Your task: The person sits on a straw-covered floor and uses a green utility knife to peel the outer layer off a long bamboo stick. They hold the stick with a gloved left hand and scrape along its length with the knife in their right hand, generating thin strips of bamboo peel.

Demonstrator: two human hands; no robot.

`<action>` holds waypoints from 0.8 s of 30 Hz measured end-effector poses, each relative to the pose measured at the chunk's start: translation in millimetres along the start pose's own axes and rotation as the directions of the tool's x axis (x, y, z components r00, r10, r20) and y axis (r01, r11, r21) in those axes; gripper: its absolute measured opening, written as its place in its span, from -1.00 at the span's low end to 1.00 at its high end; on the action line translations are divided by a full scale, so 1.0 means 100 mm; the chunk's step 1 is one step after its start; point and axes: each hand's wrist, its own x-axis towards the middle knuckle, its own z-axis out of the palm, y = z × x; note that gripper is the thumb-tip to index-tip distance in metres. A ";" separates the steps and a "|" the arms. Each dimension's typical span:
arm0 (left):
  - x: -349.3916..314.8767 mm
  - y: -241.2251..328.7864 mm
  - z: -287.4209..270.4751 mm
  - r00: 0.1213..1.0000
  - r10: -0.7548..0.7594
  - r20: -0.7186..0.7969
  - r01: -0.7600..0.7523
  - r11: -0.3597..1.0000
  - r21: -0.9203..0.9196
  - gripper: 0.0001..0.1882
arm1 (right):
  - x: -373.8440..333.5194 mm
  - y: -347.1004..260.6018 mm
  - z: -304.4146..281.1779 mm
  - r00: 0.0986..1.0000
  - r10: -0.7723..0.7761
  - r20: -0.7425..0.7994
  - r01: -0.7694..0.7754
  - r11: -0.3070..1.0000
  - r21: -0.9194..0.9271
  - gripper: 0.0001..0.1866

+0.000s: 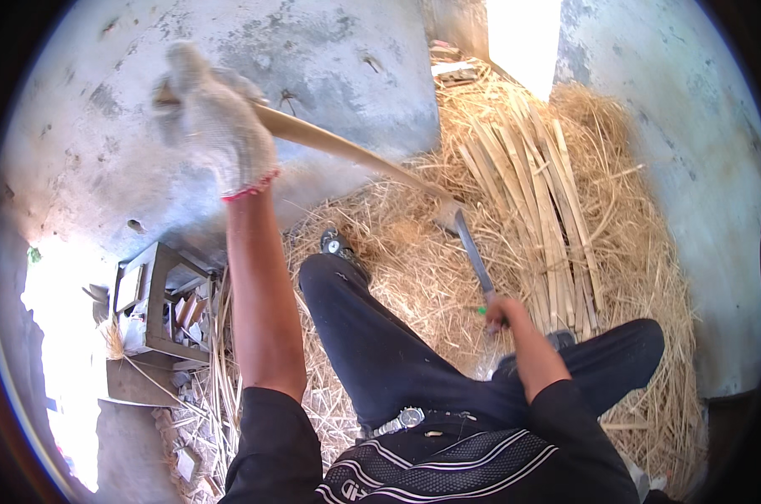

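My left hand [229,134], in a whitish knitted glove with a red cuff edge, is raised at the upper left and closed around one end of a long pale strip [338,149], which looks like split bamboo. The strip slants down to the right, and its lower end meets the tip area of a long dark-bladed knife [474,252]; whether they touch I cannot tell. My bare right hand [506,312] grips the knife's handle above my bent leg. Right of the blade lies a bundle of similar pale strips [536,214] on the shavings.
Straw-like shavings [380,227] cover the floor around my dark trousers. A wooden stool-like frame [158,311] holding scraps stands at the left, beside thin sticks [221,378]. Mottled walls [338,59] rise behind and at the right. A wristwatch [411,417] rests at my lap.
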 end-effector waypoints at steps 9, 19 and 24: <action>-0.48 -0.03 -0.75 0.871 0.013 0.491 0.125 0.961 -0.246 -0.44 | -2.14 -0.20 -0.47 0.771 -0.333 -0.543 0.520 0.822 0.234 -0.68; -1.07 0.34 -0.97 0.845 -0.217 0.489 -0.106 0.828 0.551 -0.65 | -3.64 -1.20 0.07 0.315 -0.627 -0.712 0.808 0.571 -0.145 -0.69; -1.31 0.77 -1.05 0.870 -0.344 0.352 0.063 0.787 0.614 -0.78 | -3.95 -1.61 0.43 0.101 -0.725 -0.681 0.917 0.333 -0.219 -0.74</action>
